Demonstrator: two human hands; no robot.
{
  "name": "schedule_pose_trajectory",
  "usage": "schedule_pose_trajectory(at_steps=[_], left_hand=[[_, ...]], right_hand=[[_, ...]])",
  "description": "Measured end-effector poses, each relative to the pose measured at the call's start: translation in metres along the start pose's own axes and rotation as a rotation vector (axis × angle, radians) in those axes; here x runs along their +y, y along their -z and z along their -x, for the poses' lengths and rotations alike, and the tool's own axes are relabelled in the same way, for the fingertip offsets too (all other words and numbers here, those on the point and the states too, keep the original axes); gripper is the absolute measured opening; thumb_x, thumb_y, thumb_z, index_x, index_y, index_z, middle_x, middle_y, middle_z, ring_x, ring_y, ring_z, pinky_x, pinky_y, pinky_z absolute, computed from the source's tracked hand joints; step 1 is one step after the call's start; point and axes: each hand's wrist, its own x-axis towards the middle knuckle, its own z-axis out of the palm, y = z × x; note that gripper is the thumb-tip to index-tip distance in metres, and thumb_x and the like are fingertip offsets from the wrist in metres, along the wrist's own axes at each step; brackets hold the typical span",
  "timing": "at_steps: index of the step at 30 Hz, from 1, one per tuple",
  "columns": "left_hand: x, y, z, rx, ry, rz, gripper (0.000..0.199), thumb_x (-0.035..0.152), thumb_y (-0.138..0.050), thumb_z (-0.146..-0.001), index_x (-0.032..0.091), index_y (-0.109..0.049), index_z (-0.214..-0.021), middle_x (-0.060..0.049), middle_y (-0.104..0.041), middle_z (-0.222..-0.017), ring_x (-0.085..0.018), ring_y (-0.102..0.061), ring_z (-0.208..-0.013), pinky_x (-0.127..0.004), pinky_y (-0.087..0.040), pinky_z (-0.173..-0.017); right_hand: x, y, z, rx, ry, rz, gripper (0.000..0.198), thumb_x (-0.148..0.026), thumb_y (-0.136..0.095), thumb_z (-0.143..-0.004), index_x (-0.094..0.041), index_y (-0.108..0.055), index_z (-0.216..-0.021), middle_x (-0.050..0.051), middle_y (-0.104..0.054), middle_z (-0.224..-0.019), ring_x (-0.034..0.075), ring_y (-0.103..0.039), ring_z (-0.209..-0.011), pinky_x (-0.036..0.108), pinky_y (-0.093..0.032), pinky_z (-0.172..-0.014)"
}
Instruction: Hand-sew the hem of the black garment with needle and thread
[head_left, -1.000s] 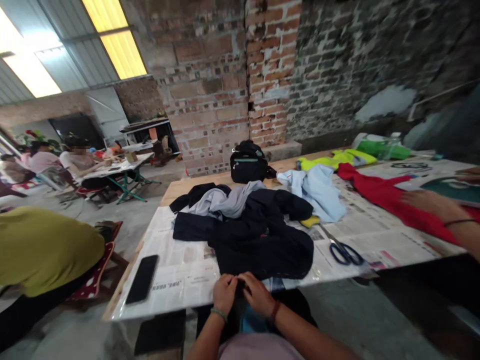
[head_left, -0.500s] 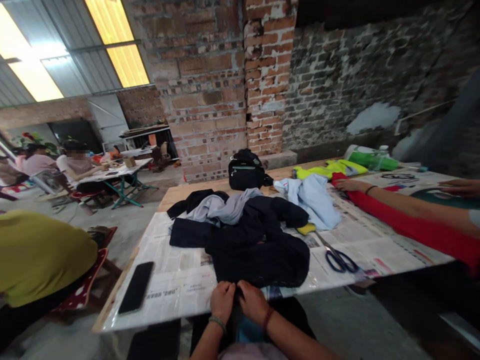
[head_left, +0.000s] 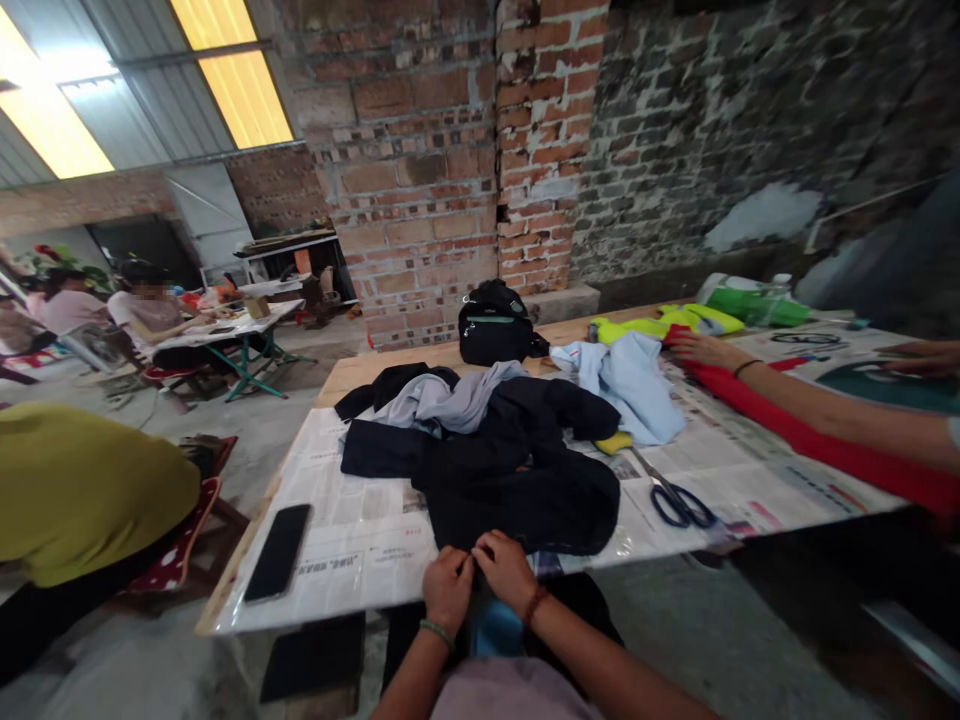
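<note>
A dark navy garment (head_left: 517, 500) lies bunched on the newspaper-covered table (head_left: 360, 570), its near edge at the table's front. My left hand (head_left: 448, 592) is closed in a pinch on that near edge. Close beside it, my right hand (head_left: 508, 572) has its thumb and fingers pinched together at the same edge. Whether a needle or thread is between the fingertips is too small to tell. Behind the navy cloth lies a grey garment (head_left: 450, 395), partly covered. Scissors (head_left: 679, 502) with dark blue handles rest to the right, near a yellow piece (head_left: 615, 442).
A black phone (head_left: 277, 552) lies at the table's left. Farther back are a black bag (head_left: 495, 325), a light blue garment (head_left: 630, 385) and a neon-yellow garment (head_left: 675, 320). At right, another person's arm (head_left: 810, 395) reaches across red cloth (head_left: 750, 410). Someone in olive (head_left: 90, 490) sits at left.
The view has tipped slightly downward, so the table sits higher in the picture. Both hands stay pinched at the garment's near edge, the right fingers lifted a little.
</note>
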Motion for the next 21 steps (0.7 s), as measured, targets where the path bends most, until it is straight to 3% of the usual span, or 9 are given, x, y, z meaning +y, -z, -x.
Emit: schedule_pose_trajectory(at_steps=[7, 13, 21], left_hand=[[-0.006, 0.000, 0.000, -0.022, -0.024, 0.080, 0.018, 0.021, -0.045, -0.075, 0.016, -0.060, -0.065, -0.002, -0.056, -0.069, -0.012, -0.051, -0.067, -0.022, -0.037, -0.063], [-0.007, -0.002, 0.000, -0.014, -0.015, 0.104, 0.020, 0.024, -0.044, -0.077, 0.016, -0.059, -0.067, -0.001, -0.054, -0.069, -0.011, -0.050, -0.066, -0.022, -0.037, -0.062], [0.001, -0.002, 0.003, 0.002, -0.015, -0.052, 0.023, 0.020, -0.041, -0.078, 0.017, -0.060, -0.065, -0.003, -0.057, -0.070, -0.012, -0.052, -0.067, -0.023, -0.035, -0.063]], right_hand=[[0.006, -0.010, 0.003, -0.023, 0.122, -0.181, 0.016, -0.014, -0.042, -0.077, -0.017, -0.058, -0.077, 0.004, -0.058, -0.075, 0.014, -0.054, -0.075, 0.025, -0.041, -0.070], [0.009, -0.006, 0.010, -0.012, 0.172, -0.190, 0.017, -0.020, -0.039, -0.080, -0.018, -0.055, -0.078, 0.004, -0.056, -0.076, 0.014, -0.053, -0.073, 0.026, -0.042, -0.069], [0.000, -0.012, 0.005, -0.020, -0.070, -0.383, 0.012, -0.021, -0.035, -0.078, -0.020, -0.047, -0.076, -0.003, -0.049, -0.057, 0.011, -0.047, -0.047, 0.023, -0.041, -0.051]])
